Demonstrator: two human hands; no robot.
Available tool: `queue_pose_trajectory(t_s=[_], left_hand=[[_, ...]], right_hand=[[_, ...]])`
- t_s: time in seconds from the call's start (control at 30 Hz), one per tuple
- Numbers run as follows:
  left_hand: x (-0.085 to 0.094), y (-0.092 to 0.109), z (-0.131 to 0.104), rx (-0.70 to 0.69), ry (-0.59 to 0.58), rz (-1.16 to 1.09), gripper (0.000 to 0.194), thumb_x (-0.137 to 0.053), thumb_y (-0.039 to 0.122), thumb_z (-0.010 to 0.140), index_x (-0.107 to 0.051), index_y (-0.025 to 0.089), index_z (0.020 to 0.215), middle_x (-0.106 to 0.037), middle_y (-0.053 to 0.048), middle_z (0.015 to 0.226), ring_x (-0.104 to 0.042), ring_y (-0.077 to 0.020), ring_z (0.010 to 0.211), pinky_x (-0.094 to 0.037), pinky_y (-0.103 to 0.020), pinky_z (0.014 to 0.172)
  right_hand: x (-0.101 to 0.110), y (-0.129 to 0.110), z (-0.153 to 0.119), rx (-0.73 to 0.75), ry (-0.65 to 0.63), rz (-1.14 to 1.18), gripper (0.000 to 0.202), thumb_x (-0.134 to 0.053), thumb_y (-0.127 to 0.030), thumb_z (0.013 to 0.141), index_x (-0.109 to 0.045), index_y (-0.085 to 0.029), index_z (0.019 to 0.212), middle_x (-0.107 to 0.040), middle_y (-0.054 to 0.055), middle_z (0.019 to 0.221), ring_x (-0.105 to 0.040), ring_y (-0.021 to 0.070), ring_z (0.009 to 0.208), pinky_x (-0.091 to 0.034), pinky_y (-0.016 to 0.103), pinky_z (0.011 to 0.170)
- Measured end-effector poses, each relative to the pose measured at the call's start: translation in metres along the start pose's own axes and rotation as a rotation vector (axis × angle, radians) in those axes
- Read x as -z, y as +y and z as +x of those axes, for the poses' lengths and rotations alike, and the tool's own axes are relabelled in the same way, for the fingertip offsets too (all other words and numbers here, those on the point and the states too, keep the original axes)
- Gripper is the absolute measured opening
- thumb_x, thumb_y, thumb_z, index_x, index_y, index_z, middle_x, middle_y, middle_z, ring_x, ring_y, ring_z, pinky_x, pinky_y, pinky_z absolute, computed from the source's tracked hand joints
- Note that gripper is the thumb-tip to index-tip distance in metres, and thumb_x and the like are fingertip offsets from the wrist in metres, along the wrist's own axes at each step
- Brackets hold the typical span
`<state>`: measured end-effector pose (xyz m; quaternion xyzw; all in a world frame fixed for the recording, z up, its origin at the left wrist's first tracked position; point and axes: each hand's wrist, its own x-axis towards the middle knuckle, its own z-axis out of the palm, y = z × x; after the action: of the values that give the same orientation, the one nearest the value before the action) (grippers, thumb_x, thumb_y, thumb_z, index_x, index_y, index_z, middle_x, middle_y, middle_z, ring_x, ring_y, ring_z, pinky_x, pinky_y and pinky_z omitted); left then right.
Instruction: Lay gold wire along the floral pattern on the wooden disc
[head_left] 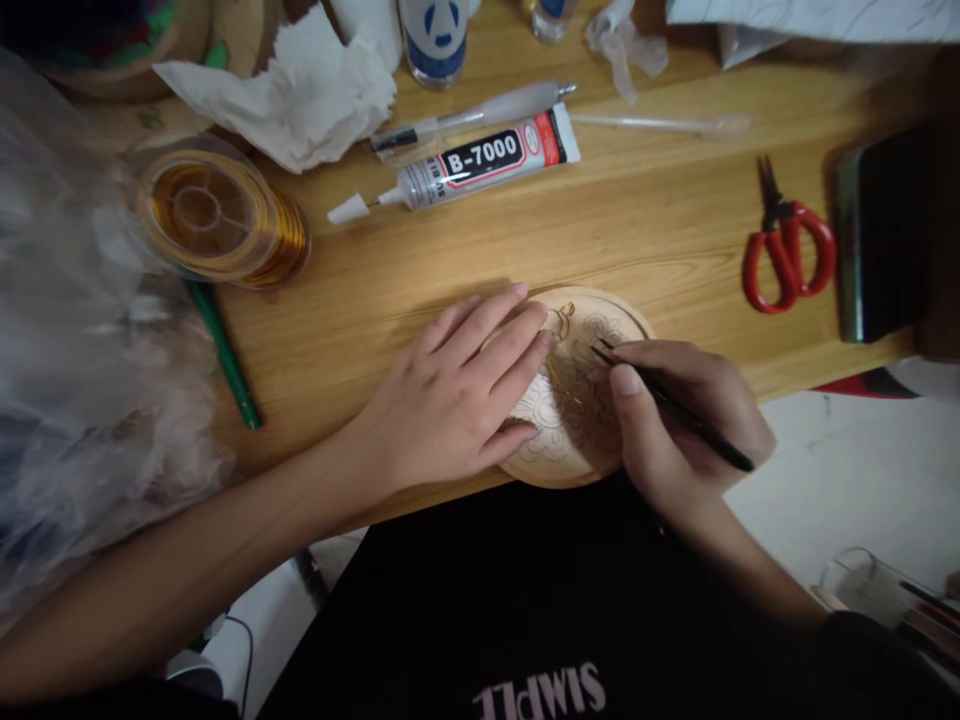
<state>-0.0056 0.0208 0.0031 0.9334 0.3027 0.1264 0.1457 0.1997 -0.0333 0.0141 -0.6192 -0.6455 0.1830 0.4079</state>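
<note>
A round wooden disc (555, 465) with a pencil-drawn flower pattern lies at the table's front edge. Thin gold wire (562, 385) curls over its upper middle part. My left hand (472, 385) rests flat on the disc's left side, fingers stretched out, fingertips beside the wire. On the right side, my right hand (675, 415) grips black tweezers (694, 420) between thumb and fingers. The tweezer tips are slightly apart over the drawn pattern, right of the wire, and nothing can be made out between them.
Behind the disc lie a B-7000 glue tube (487, 160) and a clear pen (480, 112). A gold wire spool (217, 215), green pen (225, 355), crumpled tissue (300, 90) and plastic wrap (97, 370) are left. Red-handled scissors (787, 250) and a dark box-like object (885, 235) are right.
</note>
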Motion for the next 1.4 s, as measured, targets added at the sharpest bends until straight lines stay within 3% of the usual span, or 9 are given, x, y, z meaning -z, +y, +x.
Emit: queue_pose_trajectory(t_s=[0.2, 0.3, 0.43, 0.53, 0.77, 0.93, 1.1, 1.4], left_hand=[[-0.001, 0.001, 0.000, 0.004, 0.002, 0.003, 0.058, -0.058, 0.046, 0.095, -0.054, 0.006, 0.138, -0.051, -0.017, 0.149, -0.043, -0.0345, 0.142, -0.038, -0.047, 0.115], [-0.001, 0.001, 0.001, 0.009, -0.012, 0.006, 0.059, -0.059, 0.045, 0.095, -0.054, 0.005, 0.138, -0.051, -0.018, 0.149, -0.043, -0.0352, 0.142, -0.038, -0.048, 0.114], [-0.001, 0.002, 0.000, 0.005, 0.000, 0.012, 0.059, -0.059, 0.045, 0.094, -0.054, 0.005, 0.137, -0.051, -0.018, 0.149, -0.043, -0.0348, 0.142, -0.038, -0.047, 0.114], [-0.001, 0.001, -0.001, -0.010, 0.012, 0.026, 0.059, -0.059, 0.045, 0.095, -0.054, 0.004, 0.138, -0.051, -0.017, 0.149, -0.043, -0.0350, 0.141, -0.038, -0.047, 0.113], [-0.001, -0.001, -0.001, -0.043, -0.002, 0.031, 0.054, -0.057, 0.044, 0.097, -0.057, 0.006, 0.135, -0.055, -0.015, 0.146, -0.042, -0.0342, 0.143, -0.036, -0.046, 0.115], [-0.002, 0.000, -0.001, -0.015, 0.011, 0.030, 0.059, -0.055, 0.045, 0.096, -0.052, 0.005, 0.139, -0.051, -0.018, 0.148, -0.043, -0.0346, 0.142, -0.038, -0.046, 0.113], [-0.002, 0.000, -0.001, -0.006, -0.001, 0.014, 0.059, -0.055, 0.045, 0.096, -0.052, 0.004, 0.139, -0.050, -0.020, 0.149, -0.043, -0.0359, 0.142, -0.039, -0.049, 0.112], [-0.002, 0.000, -0.001, -0.016, 0.008, 0.000, 0.058, -0.059, 0.041, 0.095, -0.052, 0.004, 0.139, -0.050, -0.021, 0.148, -0.043, -0.0364, 0.142, -0.040, -0.049, 0.112]], right_hand=[[0.021, 0.018, 0.012, 0.372, -0.309, -0.427, 0.032, -0.057, -0.013, 0.093, -0.064, -0.021, 0.124, -0.065, 0.003, 0.082, -0.060, 0.0157, 0.070, -0.049, 0.028, 0.058], [0.021, 0.024, 0.015, 0.500, -0.359, -0.548, 0.036, -0.056, -0.014, 0.094, -0.060, -0.021, 0.129, -0.062, 0.004, 0.083, -0.057, 0.0171, 0.069, -0.047, 0.029, 0.056], [0.019, 0.028, 0.015, 0.562, -0.396, -0.573, 0.041, -0.055, -0.014, 0.094, -0.057, -0.023, 0.134, -0.060, 0.003, 0.081, -0.054, 0.0170, 0.067, -0.046, 0.029, 0.057], [0.021, 0.026, 0.014, 0.505, -0.386, -0.452, 0.038, -0.056, -0.013, 0.094, -0.058, -0.024, 0.130, -0.060, 0.003, 0.081, -0.057, 0.0163, 0.069, -0.047, 0.029, 0.058], [0.023, 0.011, 0.015, 0.174, -0.288, -0.016, 0.030, -0.047, -0.023, 0.100, -0.065, -0.024, 0.125, -0.070, 0.006, 0.097, -0.068, 0.0173, 0.086, -0.057, 0.033, 0.073], [0.011, 0.004, 0.012, -0.132, -0.178, 0.185, 0.026, -0.064, -0.021, 0.093, -0.068, -0.028, 0.117, -0.076, 0.001, 0.100, -0.073, 0.0143, 0.081, -0.062, 0.028, 0.073], [0.006, 0.003, 0.013, -0.160, -0.226, 0.245, 0.019, -0.070, -0.016, 0.087, -0.072, -0.025, 0.104, -0.077, -0.002, 0.093, -0.074, 0.0109, 0.077, -0.062, 0.022, 0.072], [0.005, 0.007, 0.013, -0.140, -0.235, 0.181, 0.022, -0.070, -0.016, 0.087, -0.072, -0.024, 0.107, -0.078, 0.001, 0.095, -0.075, 0.0142, 0.079, -0.063, 0.026, 0.071]])
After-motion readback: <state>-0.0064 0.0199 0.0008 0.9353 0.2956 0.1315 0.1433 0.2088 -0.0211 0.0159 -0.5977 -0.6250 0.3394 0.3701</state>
